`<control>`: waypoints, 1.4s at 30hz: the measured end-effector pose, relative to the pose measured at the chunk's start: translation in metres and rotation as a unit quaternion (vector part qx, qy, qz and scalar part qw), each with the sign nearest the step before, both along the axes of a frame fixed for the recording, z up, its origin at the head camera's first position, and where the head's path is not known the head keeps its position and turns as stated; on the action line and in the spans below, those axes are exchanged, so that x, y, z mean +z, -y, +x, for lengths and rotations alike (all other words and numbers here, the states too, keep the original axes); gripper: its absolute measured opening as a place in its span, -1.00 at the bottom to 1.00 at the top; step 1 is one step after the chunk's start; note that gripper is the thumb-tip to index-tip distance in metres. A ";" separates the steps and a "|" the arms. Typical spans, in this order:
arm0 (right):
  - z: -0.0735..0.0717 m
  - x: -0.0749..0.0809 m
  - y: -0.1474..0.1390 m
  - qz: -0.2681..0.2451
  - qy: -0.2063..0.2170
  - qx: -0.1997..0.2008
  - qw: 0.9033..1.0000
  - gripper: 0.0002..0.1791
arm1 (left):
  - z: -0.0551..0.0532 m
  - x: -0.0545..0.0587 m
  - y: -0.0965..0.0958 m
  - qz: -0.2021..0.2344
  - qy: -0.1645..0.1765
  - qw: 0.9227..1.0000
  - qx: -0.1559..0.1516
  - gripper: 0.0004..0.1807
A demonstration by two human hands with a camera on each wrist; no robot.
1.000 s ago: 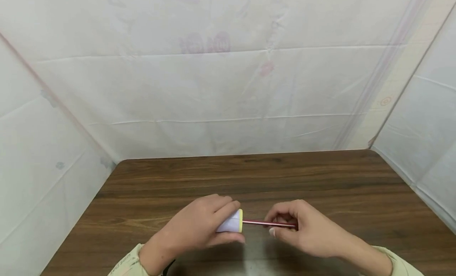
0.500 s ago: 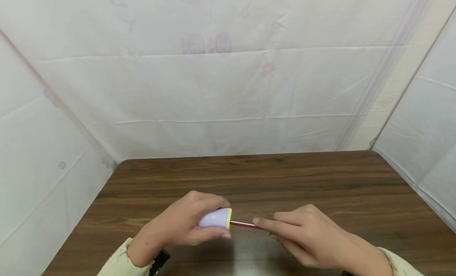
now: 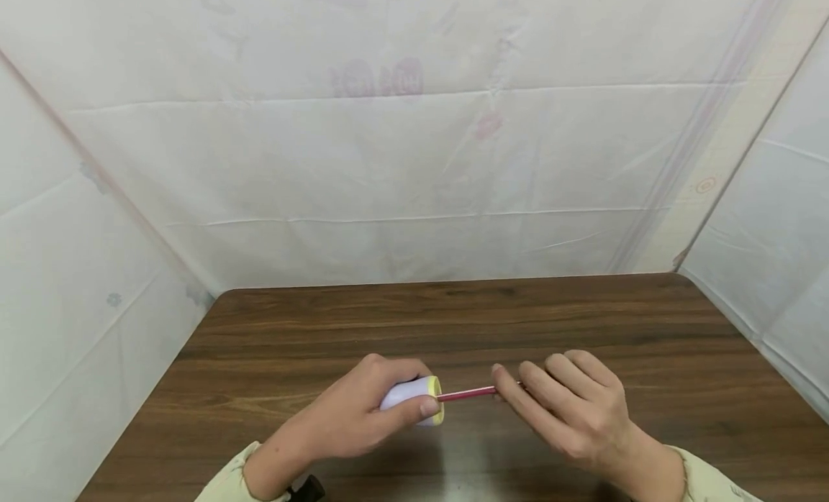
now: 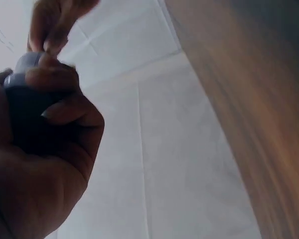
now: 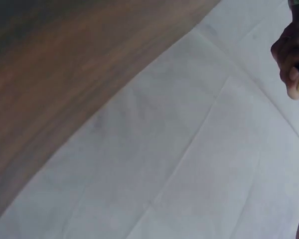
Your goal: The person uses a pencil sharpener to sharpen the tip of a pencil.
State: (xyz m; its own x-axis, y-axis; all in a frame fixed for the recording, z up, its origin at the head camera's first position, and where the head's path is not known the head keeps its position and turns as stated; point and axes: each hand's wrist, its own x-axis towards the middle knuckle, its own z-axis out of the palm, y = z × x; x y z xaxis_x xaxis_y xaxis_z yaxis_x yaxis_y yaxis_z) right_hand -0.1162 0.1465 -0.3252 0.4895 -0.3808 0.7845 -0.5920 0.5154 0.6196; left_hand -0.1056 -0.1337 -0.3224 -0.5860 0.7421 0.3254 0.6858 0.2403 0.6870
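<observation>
Gripping lilac cylinder inside curled fingers of left hand, with thumb against yellow rim; pinching red stick at right hand's index fingertip, between both hands. Could likely bind or snap stick if tilted off-axis, or spin cylinder within left fingers if gripped too loosely.

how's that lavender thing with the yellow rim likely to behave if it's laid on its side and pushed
The lavender cylinder would probably roll, since its sides look rounded. It seems stiff, with no dent visible under the left hand. The red stick jutting from its end might hinder rolling if left in.
</observation>
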 end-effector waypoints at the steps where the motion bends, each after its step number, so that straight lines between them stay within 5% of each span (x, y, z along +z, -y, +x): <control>1: -0.001 -0.001 0.001 -0.013 -0.001 0.004 1.000 -0.76 | 0.001 -0.001 -0.002 0.001 0.002 1.000 -0.002 -0.92; 4: 0.002 -0.006 0.004 -0.031 0.022 0.011 0.999 -0.63 | 0.002 -0.003 -0.006 -0.008 -0.016 1.000 0.005 -0.91; 7: 0.011 -0.012 0.006 -0.024 0.117 0.001 0.993 -0.56 | 0.002 -0.006 -0.006 -0.024 -0.075 0.997 0.025 -0.85; 9: 0.017 -0.016 0.005 -0.013 0.229 -0.018 0.973 -0.52 | 0.000 -0.010 -0.007 -0.040 -0.140 0.988 0.046 -0.73; 10: 0.021 -0.018 0.003 -0.006 0.299 -0.029 0.954 -0.53 | -0.001 -0.013 -0.008 -0.051 -0.181 0.981 0.055 -0.67; 12: 0.025 -0.022 -0.002 0.010 0.447 -0.048 0.893 -0.56 | -0.003 -0.018 -0.010 -0.069 -0.266 0.959 0.071 -0.55; 13: 0.027 -0.022 -0.005 0.019 0.526 -0.056 0.849 -0.56 | -0.005 -0.021 -0.011 -0.078 -0.309 0.945 0.076 -0.49; 16: 0.025 -0.020 -0.013 0.051 0.727 -0.040 0.684 -0.53 | -0.011 -0.025 -0.015 -0.094 -0.418 0.900 0.081 -0.40; 18: 0.019 -0.017 -0.018 0.070 0.819 0.014 0.569 -0.48 | -0.014 -0.026 -0.018 -0.107 -0.472 0.872 0.081 -0.35; 19: 0.015 -0.015 -0.020 0.079 0.848 0.040 0.523 -0.46 | -0.016 -0.027 -0.019 -0.111 -0.492 0.860 0.079 -0.34; 20: 0.012 -0.015 -0.022 0.089 0.863 0.062 0.493 -0.44 | -0.016 -0.027 -0.020 -0.115 -0.504 0.852 0.079 -0.33; 21: 0.009 -0.014 -0.024 0.096 0.871 0.072 0.475 -0.43 | -0.017 -0.027 -0.020 -0.117 -0.507 0.850 0.079 -0.33; 22: 0.007 -0.015 -0.025 0.103 0.871 0.075 0.475 -0.44 | -0.017 -0.026 -0.020 -0.119 -0.503 0.852 0.081 -0.34; 23: 0.006 -0.015 -0.025 0.109 0.861 0.064 0.493 -0.46 | -0.017 -0.027 -0.020 -0.120 -0.493 0.857 0.084 -0.34; 24: 0.006 -0.016 -0.026 0.111 0.843 0.045 0.525 -0.52 | -0.017 -0.027 -0.020 -0.117 -0.472 0.870 0.087 -0.36; 25: 0.006 -0.018 -0.025 0.110 0.816 0.023 0.568 -0.59 | -0.017 -0.027 -0.019 -0.114 -0.438 0.887 0.092 -0.38; 27: 0.005 -0.021 -0.024 0.098 0.735 -0.026 0.671 -0.74 | -0.016 -0.026 -0.017 -0.108 -0.355 0.923 0.103 -0.42; 30: 0.000 -0.024 -0.021 0.071 0.556 -0.071 0.825 -0.81 | -0.016 -0.027 -0.014 -0.091 -0.225 0.963 0.119 -0.47; 32: -0.005 -0.023 -0.017 0.042 0.423 -0.091 0.901 -0.71 | -0.015 -0.028 -0.012 -0.069 -0.139 0.981 0.117 -0.49; 34: -0.009 -0.021 -0.013 0.014 0.313 -0.089 0.945 -0.60 | -0.015 -0.028 -0.012 -0.034 -0.060 0.992 0.108 -0.54; 36: -0.013 -0.018 -0.009 -0.017 0.226 -0.068 0.972 -0.59 | -0.014 -0.027 -0.011 0.010 0.021 0.996 0.090 -0.63; 39: -0.018 -0.016 -0.005 -0.055 0.131 -0.016 0.990 -0.62 | -0.014 -0.026 -0.012 0.071 0.119 0.989 0.046 -0.79; 42: -0.022 -0.015 -0.002 -0.076 0.082 0.025 0.993 -0.65 | -0.015 -0.025 -0.014 0.107 0.175 0.979 -0.001 -0.89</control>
